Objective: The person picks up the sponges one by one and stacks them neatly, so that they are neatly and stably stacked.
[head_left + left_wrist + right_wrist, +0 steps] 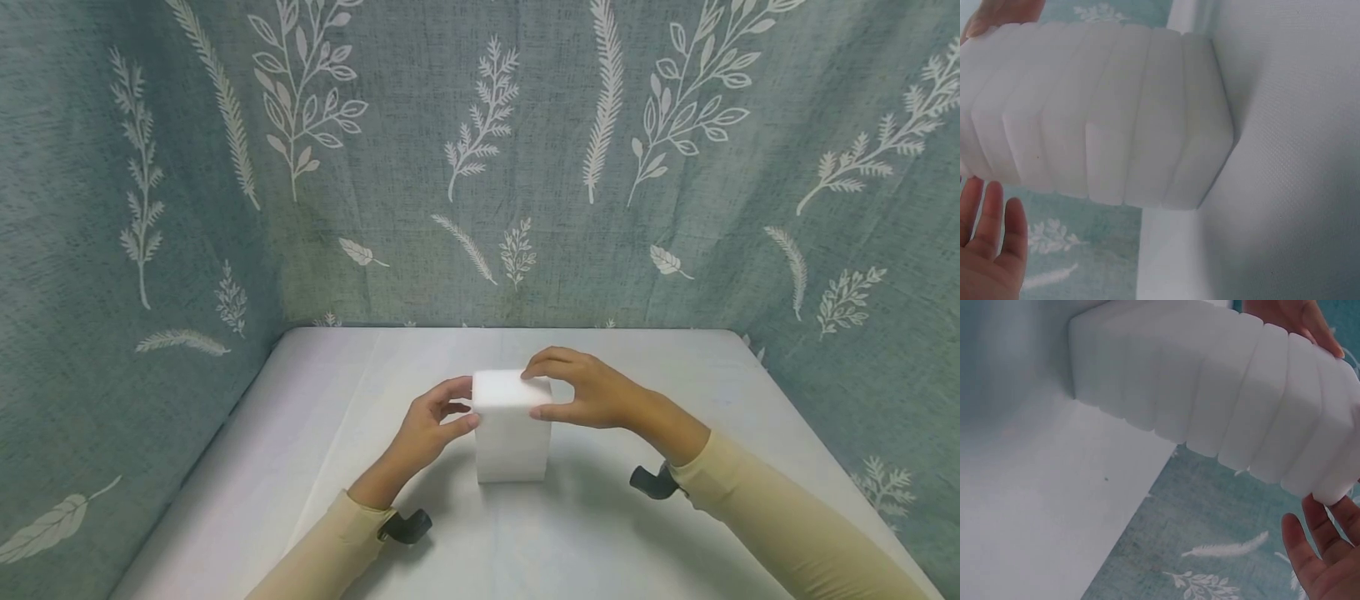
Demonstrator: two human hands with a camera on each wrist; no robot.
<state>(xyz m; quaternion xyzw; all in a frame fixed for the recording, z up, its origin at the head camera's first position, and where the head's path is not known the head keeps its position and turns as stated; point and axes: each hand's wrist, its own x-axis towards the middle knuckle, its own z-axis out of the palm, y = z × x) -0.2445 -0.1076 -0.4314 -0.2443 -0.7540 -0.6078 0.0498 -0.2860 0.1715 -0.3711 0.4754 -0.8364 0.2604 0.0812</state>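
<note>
A tall stack of white sponge blocks (512,450) stands upright on the table; both wrist views show several soft-edged slabs (1110,119) pressed together. My right hand (600,392) holds the top sponge (1338,478), with the thumb at its front edge and the fingers reaching over its back part. On the other side, my left hand (431,421) is at the upper left edge of the stack, its thumb touching the front corner. Its fingers (988,219) look fairly straight in the left wrist view, close beside the upper slabs. Part of each hand is hidden.
The white-covered table (360,500) carries the stack near its middle. Blue-green curtains with white leaf patterns (420,125) enclose the back and sides. A dark wrist camera (408,527) sits on the left wrist, another dark camera (654,482) on the right.
</note>
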